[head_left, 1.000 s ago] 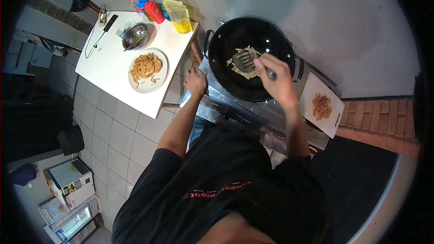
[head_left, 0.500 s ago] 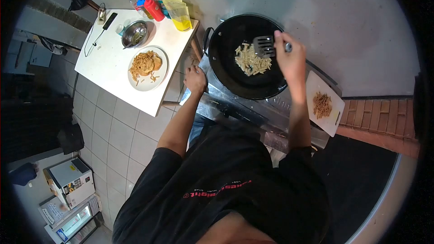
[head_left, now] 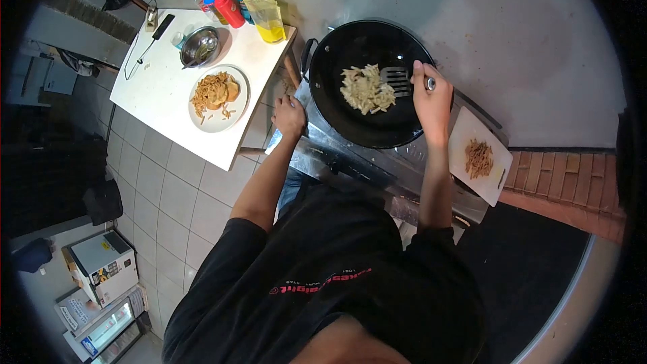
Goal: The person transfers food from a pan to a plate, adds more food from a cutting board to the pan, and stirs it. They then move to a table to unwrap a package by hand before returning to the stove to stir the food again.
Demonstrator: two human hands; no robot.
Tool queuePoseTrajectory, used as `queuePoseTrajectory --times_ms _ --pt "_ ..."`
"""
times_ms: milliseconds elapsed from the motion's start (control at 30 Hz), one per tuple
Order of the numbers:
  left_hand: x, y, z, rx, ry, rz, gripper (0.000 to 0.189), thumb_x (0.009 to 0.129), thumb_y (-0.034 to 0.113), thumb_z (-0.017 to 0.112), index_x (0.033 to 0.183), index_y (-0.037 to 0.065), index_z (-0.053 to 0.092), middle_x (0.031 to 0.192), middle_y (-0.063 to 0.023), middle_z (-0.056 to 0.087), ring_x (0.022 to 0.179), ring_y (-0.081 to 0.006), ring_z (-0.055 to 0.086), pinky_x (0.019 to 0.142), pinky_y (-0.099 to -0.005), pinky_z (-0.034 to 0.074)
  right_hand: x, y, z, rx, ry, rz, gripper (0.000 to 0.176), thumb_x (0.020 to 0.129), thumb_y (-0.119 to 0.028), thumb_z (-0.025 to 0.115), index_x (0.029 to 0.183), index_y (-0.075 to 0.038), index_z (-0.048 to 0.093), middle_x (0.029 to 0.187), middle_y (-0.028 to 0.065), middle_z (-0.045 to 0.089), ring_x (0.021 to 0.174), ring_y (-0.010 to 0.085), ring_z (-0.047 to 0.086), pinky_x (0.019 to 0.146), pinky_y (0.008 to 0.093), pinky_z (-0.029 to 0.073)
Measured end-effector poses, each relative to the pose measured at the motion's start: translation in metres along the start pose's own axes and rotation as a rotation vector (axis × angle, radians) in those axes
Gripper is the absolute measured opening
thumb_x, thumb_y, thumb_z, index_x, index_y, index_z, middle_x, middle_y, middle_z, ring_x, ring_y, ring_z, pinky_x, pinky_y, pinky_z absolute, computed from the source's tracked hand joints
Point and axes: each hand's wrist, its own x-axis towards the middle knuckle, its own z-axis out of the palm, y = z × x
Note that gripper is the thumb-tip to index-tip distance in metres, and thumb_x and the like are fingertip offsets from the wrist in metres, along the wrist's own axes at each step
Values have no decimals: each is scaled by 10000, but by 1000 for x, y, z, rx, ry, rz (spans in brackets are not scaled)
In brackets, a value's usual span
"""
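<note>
The wok (head_left: 377, 129) is round, black and glossy. It sits on a steel stove (head_left: 350, 164), between a white surface (head_left: 165, 98) on the left and a white cutting board (head_left: 495, 182) on the right. A loose heap of pale food strips (head_left: 366, 89) lies in the middle of the wok.

The right hand (head_left: 431, 102) is closed around the metal handle of a slotted spatula (head_left: 396, 81), and its flat blade touches the edge of the heap. The left hand (head_left: 290, 116) rests with curled fingers on the stove edge, just beside the wok's side handle; I cannot tell if it grips something.

On the cutting board lies a small pile of brown shreds (head_left: 479, 158).
</note>
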Motion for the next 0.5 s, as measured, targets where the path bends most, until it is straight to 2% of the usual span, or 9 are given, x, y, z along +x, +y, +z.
queuePoseTrajectory --times_ms 133,167,200,267,400,467,500 --pt "1 -3 0 6 13 9 393 981 334 413 1146 61 643 1239 -174 581 1122 -383 591 947 -564 418 2 -9 -13 98 25 166 337 989 -228 563 774 30 585 703 194 584 631 421 500 605 407 429" --pt "1 -3 1 10 4 7 393 981 335 414 1147 63 643 1237 -172 582 1120 -382 592 943 -565 419 5 -10 -16 58 22 143 348 990 -229 557 772 39 590 660 189 580 591 379 522 599 394 429" --pt "1 -3 1 8 2 9 393 981 335 414 1147 63 643 1237 -172 582 1120 -382 592 943 -565 419 7 -8 -15 55 24 143 348 990 -229 557 772 39 590 660 189 580 591 379 522 599 394 429" --pt "1 -3 1 6 2 7 392 979 338 416 1139 66 649 1225 -171 585 1114 -381 595 935 -562 424 12 -2 -11 -91 135 -15 367 993 -233 552 753 43 586 610 162 562 545 292 517 587 376 423" --pt "-1 -1 0 4 40 -4 391 978 338 417 1129 67 655 1208 -171 592 1107 -379 599 931 -557 429 16 13 -1 -150 124 36 370 993 -236 548 750 41 586 598 139 543 538 233 493 579 357 417" --pt "0 -1 -1 15 16 -9 391 976 337 423 1128 65 658 1201 -171 598 1097 -378 605 932 -553 433 16 14 1 89 13 184 351 990 -227 551 757 33 586 605 145 530 536 258 462 568 364 404" --pt "0 0 0 15 21 -10 391 976 337 423 1128 65 658 1201 -171 598 1097 -378 605 932 -553 433 15 13 0 93 12 181 351 990 -227 551 757 33 586 605 145 530 536 258 462 568 364 404"
